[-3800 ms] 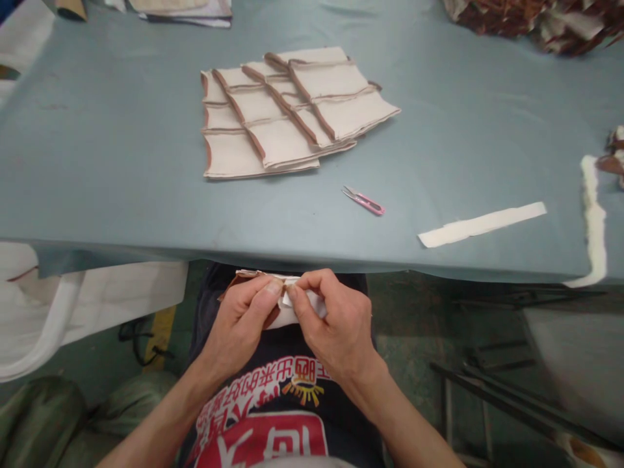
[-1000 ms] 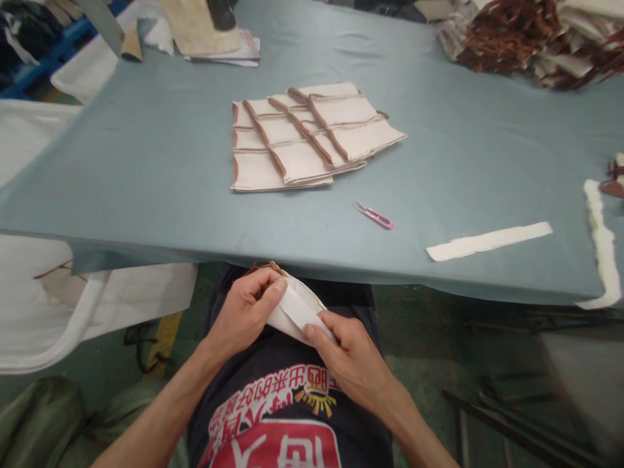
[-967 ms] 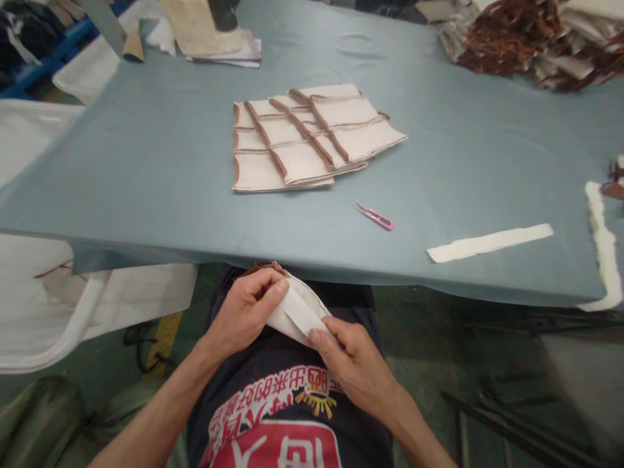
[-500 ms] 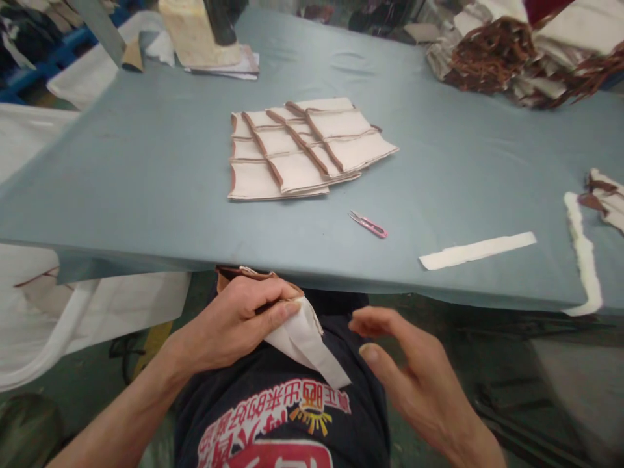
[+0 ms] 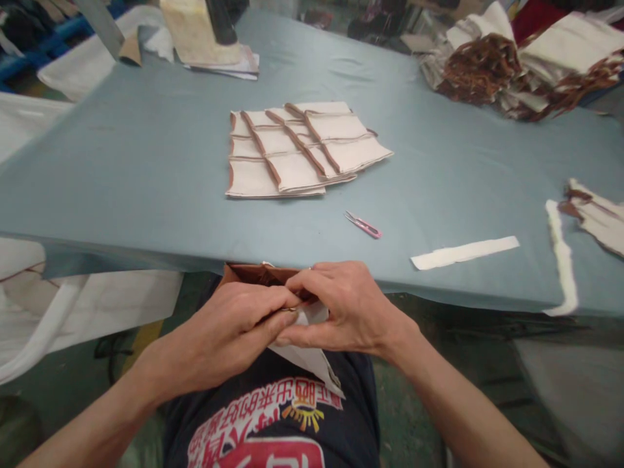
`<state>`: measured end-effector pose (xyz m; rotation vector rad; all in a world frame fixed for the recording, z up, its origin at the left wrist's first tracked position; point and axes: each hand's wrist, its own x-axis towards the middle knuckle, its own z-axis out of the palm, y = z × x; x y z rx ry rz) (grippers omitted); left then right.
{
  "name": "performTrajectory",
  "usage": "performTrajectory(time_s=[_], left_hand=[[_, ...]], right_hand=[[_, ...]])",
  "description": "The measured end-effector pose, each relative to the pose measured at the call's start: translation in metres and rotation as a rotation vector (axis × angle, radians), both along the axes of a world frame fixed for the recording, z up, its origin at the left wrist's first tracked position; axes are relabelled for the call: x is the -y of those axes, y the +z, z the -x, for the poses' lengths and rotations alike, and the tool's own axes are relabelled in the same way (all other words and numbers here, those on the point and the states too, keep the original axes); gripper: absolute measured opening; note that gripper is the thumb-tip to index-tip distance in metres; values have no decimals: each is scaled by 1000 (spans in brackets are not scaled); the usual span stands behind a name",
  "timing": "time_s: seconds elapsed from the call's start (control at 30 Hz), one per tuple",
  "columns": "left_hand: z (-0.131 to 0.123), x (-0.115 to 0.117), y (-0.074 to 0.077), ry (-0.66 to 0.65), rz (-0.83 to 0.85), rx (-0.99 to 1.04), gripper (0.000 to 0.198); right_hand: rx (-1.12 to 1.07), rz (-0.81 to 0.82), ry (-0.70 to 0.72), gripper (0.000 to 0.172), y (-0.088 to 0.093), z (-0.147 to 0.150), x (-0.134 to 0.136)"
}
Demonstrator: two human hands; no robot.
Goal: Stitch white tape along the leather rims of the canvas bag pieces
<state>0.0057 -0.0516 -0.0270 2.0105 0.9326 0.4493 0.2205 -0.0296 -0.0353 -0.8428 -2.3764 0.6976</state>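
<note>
the cream fabric piece with its brown edging lay in the person's lap, just below the near edge of the bench. a loose pale flap hung down over the dark shirt. the left hand and the right hand met over its upper part and touched one another. the fingers of both were pressed together, pinching the fabric where cream met brown. they covered that spot, so what sat between the fingertips could not be told.

on the bench, beyond the hands, a fanned stack of like pieces lay flat. pink snips lay nearer and to its right, with a white strip further right near the edge. a fluffy strip drooped over the edge, and a heap of cloth sat far right.

the likely trouble was the piece's poor support. only the lap and the pinch held it, so a slackened grip could let it slide to the floor. the flap hung free and could fold or crease under the wrists. with the hands hiding the seam, the edges could shift out of line unnoticed.
</note>
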Motion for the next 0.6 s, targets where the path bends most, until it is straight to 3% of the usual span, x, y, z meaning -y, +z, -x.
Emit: performTrajectory(time_s=[0.23, 0.4, 0.6], left_hand=[[-9, 2, -1, 151, 94, 66, 16], [-6, 6, -7, 170, 74, 174, 15], [-3, 15, -13, 166, -168, 121, 13]], right_hand=[[282, 216, 2, 37, 21, -9, -1], [130, 477, 77, 36, 17, -12, -5], [-65, 770, 103, 34, 5, -15, -6]])
